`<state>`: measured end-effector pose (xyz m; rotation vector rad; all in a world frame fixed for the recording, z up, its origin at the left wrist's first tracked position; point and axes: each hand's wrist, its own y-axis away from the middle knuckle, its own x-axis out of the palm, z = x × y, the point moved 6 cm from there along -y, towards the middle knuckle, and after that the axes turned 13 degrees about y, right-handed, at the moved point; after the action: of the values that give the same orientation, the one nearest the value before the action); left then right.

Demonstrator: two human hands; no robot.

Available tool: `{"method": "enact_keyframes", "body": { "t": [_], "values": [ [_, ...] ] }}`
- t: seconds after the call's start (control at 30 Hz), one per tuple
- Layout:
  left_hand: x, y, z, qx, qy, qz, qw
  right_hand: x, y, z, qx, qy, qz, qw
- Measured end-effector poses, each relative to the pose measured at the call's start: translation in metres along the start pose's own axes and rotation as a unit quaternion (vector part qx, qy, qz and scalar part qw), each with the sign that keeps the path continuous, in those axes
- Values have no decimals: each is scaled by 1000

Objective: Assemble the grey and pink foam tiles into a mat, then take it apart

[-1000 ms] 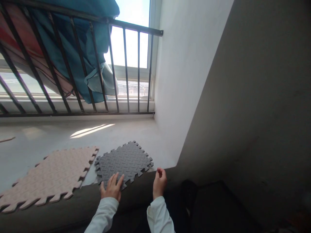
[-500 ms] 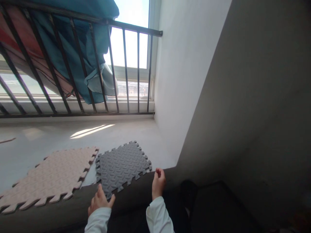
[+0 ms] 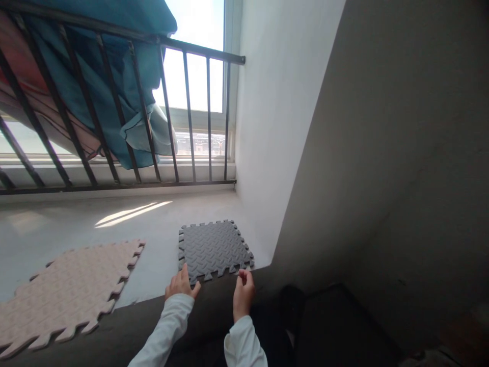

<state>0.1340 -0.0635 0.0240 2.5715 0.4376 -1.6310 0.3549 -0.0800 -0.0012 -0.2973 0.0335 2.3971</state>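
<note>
Though the left hand (image 3: 180, 283) has a loose grip, I cannot tell whether the right hand (image 3: 244, 294) pinches the grey mat (image 3: 214, 248).

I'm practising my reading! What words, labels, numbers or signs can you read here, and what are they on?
None: I can't find any readable text.
The gray mat and pink mat show just bumpy patterns.
I see no letters on the blue cloth.
Outside the window, faraway things are too small and blurred to read.
</note>
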Motion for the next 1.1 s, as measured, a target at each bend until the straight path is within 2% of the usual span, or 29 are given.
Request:
{"method": "enact_keyframes", "body": {
  "t": [0.13, 0.3, 0.5, 0.83, 1.1],
  "values": [
    [12, -7, -20, 23, -3, 16, 1000, 0, -1, -1, 2, 5, -2, 1000],
    [26, -8, -33, 48, -2, 31, 998, -1, -1, -2, -2, 11, -24, 1000],
    [33, -7, -34, 50, -33, 47, 997, 0, 0, -2, -5, -4, -29, 1000],
    [27, -6, -38, 47, -66, 82, 993, 1, 1, 2, -3, 24, -11, 1000],
    [32, -10, -41, 62, -84, 141, 985, 0, 1, 5, -1, 24, 1, 1000]
  ]
}}
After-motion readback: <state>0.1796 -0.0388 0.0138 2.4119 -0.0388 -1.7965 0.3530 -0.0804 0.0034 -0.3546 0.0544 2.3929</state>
